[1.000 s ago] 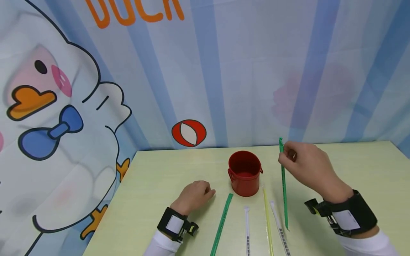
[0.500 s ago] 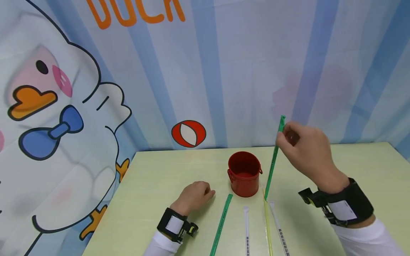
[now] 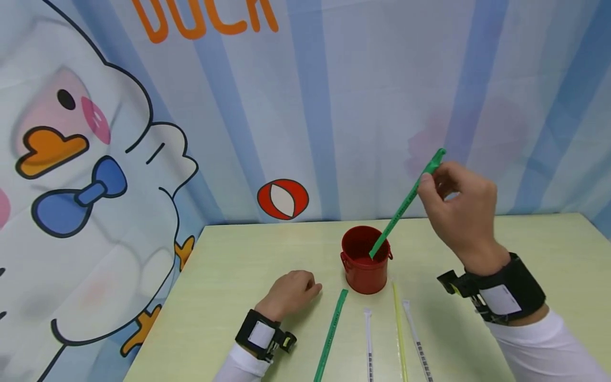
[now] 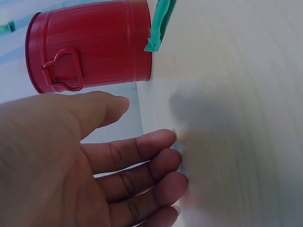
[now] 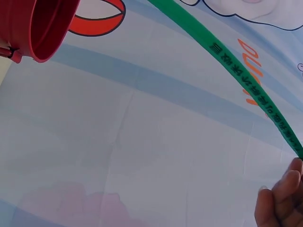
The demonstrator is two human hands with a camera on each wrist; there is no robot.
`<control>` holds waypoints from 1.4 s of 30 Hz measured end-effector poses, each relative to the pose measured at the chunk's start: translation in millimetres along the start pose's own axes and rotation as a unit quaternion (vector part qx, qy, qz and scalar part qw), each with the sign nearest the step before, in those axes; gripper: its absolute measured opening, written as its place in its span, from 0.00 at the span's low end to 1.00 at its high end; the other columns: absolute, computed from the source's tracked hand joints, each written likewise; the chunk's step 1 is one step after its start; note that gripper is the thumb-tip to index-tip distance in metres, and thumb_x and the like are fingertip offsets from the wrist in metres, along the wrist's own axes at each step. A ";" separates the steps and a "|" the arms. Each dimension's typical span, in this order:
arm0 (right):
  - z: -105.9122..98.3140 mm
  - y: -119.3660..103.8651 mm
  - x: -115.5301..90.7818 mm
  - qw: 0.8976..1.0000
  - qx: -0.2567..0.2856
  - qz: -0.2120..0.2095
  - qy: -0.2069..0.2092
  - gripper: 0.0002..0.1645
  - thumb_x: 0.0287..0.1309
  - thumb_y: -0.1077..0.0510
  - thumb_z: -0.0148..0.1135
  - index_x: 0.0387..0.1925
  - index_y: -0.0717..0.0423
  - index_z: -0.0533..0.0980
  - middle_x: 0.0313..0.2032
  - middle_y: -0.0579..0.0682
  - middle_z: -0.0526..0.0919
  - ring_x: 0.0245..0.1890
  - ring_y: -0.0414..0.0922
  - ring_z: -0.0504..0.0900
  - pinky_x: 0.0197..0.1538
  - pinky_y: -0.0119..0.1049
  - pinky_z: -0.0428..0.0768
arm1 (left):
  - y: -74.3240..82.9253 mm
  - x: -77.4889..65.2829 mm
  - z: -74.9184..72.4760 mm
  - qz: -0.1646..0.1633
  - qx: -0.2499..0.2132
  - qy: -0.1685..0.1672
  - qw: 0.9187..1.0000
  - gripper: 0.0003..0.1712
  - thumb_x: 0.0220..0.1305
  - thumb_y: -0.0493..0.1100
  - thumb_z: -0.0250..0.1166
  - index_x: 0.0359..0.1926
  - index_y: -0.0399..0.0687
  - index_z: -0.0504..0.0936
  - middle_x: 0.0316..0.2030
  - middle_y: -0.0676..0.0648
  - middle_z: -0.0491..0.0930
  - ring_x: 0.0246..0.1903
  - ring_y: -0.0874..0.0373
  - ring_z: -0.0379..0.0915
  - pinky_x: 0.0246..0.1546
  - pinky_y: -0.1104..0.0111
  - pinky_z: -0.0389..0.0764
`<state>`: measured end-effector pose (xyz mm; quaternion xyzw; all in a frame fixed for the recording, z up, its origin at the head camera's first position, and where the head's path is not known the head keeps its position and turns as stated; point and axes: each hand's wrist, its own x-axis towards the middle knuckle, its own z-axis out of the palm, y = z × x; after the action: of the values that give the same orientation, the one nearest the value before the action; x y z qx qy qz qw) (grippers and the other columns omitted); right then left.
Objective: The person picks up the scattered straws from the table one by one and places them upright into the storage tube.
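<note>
My right hand pinches a green paper-wrapped straw near its upper end, well above the table. The straw slants down to the left, and its lower end overlaps the mouth of a small red bucket. Dark printed characters run along the wrapper in the right wrist view. My left hand rests on the table left of the bucket, its fingers loosely bent and holding nothing. Between that hand and the other straws lies a second green wrapped straw, its far end close to the bucket's base.
In front of the bucket lie a white wrapped straw, a yellow one and another white one. They point roughly toward me. A printed cloth backdrop hangs behind the far edge of the pale table.
My right hand has lifted and tilted the green straw; its lower end has swung up and left from the tabletop to the bucket's mouth. The left hand has stayed put.
</note>
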<state>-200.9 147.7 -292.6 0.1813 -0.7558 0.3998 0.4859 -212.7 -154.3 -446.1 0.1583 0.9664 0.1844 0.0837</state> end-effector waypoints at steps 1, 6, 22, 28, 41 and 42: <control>1.8 0.6 -0.3 1.000 0.008 -0.002 0.012 0.10 0.60 0.63 0.58 0.28 0.66 0.80 0.19 0.58 0.80 0.25 0.17 0.66 0.34 0.19 0.67 | 0.2 0.2 0.1 0.001 -0.001 0.000 1.000 0.17 0.73 0.48 0.62 0.26 0.48 0.77 0.20 0.52 0.67 0.23 0.61 0.64 0.27 0.70 0.64; 12.1 8.6 -2.2 0.999 0.020 -0.007 0.046 0.11 0.58 0.62 0.58 0.27 0.67 0.80 0.20 0.60 0.80 0.25 0.17 0.67 0.33 0.18 0.67 | 0.4 1.0 0.9 -0.004 -0.002 0.000 1.000 0.17 0.73 0.48 0.62 0.26 0.48 0.77 0.20 0.52 0.67 0.23 0.60 0.64 0.28 0.69 0.64; 40.1 48.8 -35.7 0.995 -0.060 0.063 -0.045 0.09 0.63 0.62 0.60 0.30 0.64 0.80 0.23 0.58 0.83 0.18 0.49 0.77 0.24 0.25 0.64 | 0.1 -0.5 0.7 -0.003 -0.005 0.001 1.000 0.17 0.72 0.48 0.62 0.26 0.47 0.77 0.20 0.52 0.68 0.23 0.61 0.65 0.27 0.70 0.65; 47.4 53.2 -47.2 0.992 -0.068 0.078 -0.073 0.08 0.64 0.62 0.61 0.30 0.62 0.81 0.23 0.56 0.84 0.19 0.49 0.79 0.23 0.30 0.66 | 1.2 -0.1 0.5 -0.007 0.001 0.001 1.000 0.17 0.72 0.48 0.63 0.26 0.47 0.78 0.20 0.52 0.68 0.23 0.61 0.65 0.27 0.70 0.65; 53.6 61.4 -62.2 0.982 -0.052 0.141 -0.118 0.11 0.67 0.59 0.57 0.31 0.60 0.81 0.26 0.57 0.85 0.23 0.50 0.80 0.27 0.34 0.71 | 3.0 -0.3 1.8 -0.009 0.008 0.003 1.000 0.16 0.72 0.49 0.63 0.27 0.47 0.79 0.20 0.52 0.70 0.22 0.61 0.65 0.27 0.70 0.65; 54.3 62.5 -63.2 0.981 -0.051 0.143 -0.121 0.12 0.67 0.59 0.57 0.31 0.60 0.81 0.26 0.57 0.85 0.24 0.50 0.79 0.27 0.35 0.71 | 2.7 -0.4 1.8 -0.008 0.008 0.004 1.000 0.16 0.72 0.49 0.63 0.27 0.47 0.79 0.21 0.52 0.70 0.23 0.61 0.65 0.27 0.70 0.65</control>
<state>-245.1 136.5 -386.2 0.0931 -0.8466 0.4010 0.3372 -211.1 -151.5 -446.6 0.1503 0.9694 0.1767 0.0805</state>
